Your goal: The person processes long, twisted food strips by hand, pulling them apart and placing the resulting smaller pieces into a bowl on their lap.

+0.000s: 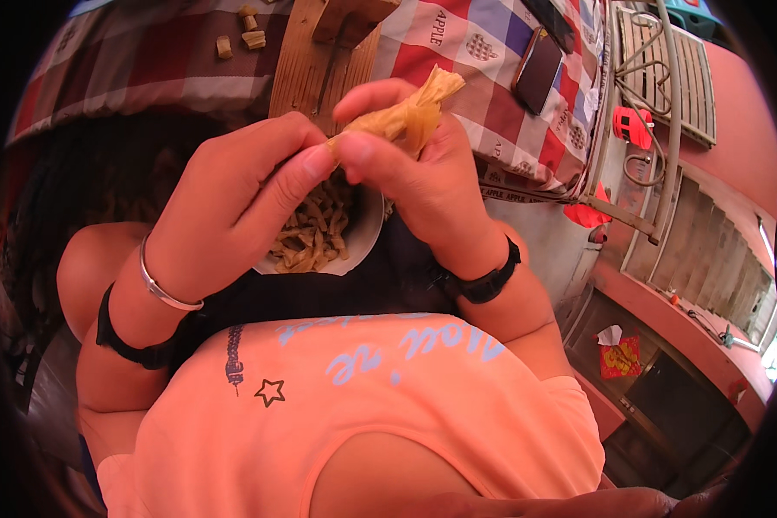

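A pale yellow, fibrous folded strip [398,123] is held above my lap between both hands; the picture does not settle its material. My left hand [252,181], with a silver bangle at the wrist, pinches the strip's lower end between thumb and forefinger. The strip lies across the fingers of my right hand [421,168], with the thumb pressed on it and its frayed end sticking out at the upper right. Below the hands, partly hidden by them, a white bowl [362,249] contains many curled yellowish-brown pieces [311,236].
Ahead, a wooden stand [298,71] with a raised block rests on a checked tablecloth [421,39]. Several short yellow pieces [252,40] lie left of it. A smartphone [537,71] lies to the right. A metal frame [673,116] stands at the table's right end.
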Demonstrator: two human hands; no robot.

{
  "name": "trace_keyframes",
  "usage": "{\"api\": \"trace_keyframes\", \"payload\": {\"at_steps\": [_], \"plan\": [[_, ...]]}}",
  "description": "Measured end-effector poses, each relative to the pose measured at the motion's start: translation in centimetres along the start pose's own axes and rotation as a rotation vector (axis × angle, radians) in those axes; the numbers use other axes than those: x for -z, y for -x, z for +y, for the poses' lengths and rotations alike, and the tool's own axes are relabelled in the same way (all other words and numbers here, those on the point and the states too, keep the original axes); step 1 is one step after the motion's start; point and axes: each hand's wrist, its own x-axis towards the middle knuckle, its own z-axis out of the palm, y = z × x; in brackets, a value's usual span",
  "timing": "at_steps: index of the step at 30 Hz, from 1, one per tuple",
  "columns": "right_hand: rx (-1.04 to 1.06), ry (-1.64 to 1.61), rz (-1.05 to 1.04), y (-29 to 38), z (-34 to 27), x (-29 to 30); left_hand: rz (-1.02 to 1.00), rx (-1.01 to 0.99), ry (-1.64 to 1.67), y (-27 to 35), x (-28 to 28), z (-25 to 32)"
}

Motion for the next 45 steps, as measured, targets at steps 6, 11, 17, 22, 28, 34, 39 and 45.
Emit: {"api": "trace_keyframes", "payload": {"at_steps": [6, 11, 17, 22, 28, 34, 39, 45], "plan": [[-0.011, 0.001, 0.035, -0.3, -0.2, 0.3, 0.065, -0.041, -0.114, -0.6, 0.1, 0.4], [0.001, -0.065, 0.061, -0.4, -0.3, 1.1, 0.037, -0.041, -0.152, -1.1, 0.9, 0.4], [-0.005, -0.029, 0.04, -1.2, 0.2, 1.6, 0.015, -0.031, -0.184, -1.4, 1.6, -0.2], [0.01, 0.061, 0.06, -2.0, 0.6, 2.4, 0.013, 0.091, -0.154, -1.4, 1.7, -1.1], [0.103, 0.122, 0.158, -2.6, 1.2, 2.6, 0.11, 0.055, -0.146, -1.9, 2.0, -1.9], [0.14, 0.249, 0.248, -3.5, 2.5, 3.2, 0.144, 0.054, -0.233, -3.0, 1.7, -3.4], [0.172, 0.243, 0.251, -3.9, 2.8, 3.1, 0.162, 0.081, -0.236, -3.3, 1.8, -3.9], [0.174, 0.194, 0.219, -3.7, 3.0, 2.8, 0.148, 0.108, -0.233, -3.0, 2.4, -3.9]]}}
